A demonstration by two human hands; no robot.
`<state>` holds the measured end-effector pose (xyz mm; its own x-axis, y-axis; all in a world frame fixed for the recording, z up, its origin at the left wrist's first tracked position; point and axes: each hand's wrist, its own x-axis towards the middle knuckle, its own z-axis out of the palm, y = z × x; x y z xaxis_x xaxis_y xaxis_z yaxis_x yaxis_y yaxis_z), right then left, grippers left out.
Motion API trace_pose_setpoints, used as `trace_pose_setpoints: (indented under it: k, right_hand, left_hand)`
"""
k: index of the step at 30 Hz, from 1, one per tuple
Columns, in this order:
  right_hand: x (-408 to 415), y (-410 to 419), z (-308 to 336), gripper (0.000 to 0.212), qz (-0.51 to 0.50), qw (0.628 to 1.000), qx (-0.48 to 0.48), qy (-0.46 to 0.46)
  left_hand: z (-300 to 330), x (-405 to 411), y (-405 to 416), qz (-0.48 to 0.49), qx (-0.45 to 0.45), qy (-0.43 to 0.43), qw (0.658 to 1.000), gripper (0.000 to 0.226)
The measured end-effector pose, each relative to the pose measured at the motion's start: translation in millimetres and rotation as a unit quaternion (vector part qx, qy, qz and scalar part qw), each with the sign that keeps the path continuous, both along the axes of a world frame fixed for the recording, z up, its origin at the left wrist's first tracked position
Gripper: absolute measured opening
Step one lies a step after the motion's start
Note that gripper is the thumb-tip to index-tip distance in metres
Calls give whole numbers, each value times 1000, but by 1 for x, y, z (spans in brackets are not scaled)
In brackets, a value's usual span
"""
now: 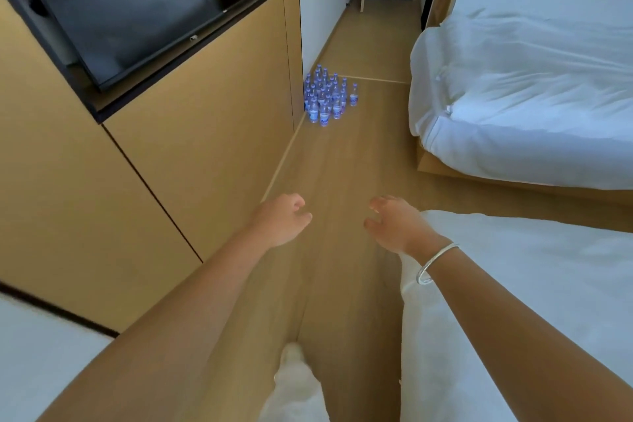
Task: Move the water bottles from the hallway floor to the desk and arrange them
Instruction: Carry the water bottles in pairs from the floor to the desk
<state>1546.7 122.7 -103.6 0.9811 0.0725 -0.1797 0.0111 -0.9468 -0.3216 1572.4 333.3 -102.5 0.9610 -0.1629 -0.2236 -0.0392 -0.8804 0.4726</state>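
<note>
I hold both arms out in front of me above the wooden floor [342,181]. My left hand [282,219] is empty, its fingers loosely curled. My right hand [394,223] is also empty, fingers half bent and a little apart, with a silver bangle [433,262] on the wrist. The water bottles [327,98] stand upright in a tight cluster on the floor far ahead, against the corner of the wood-panelled wall [205,120]. White beds [531,96] are on my right.

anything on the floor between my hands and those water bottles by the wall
Nothing visible. Bare wood floor runs from the left hand and right hand, both empty, to the water bottles. The bed lies off to the right.
</note>
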Motion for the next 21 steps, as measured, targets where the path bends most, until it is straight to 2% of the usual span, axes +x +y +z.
trace_pose_setpoints:
  k: [13,21]
  right_hand:
    - [279,-17,-9,46,-48,998,24,-18]
    - [419,-54,-24,46,-66,997,27,2]
  left_hand:
    - [-4,306,-18,-39,16,-13,999,38]
    - [-17,457,-61,-60,16,9,998,37]
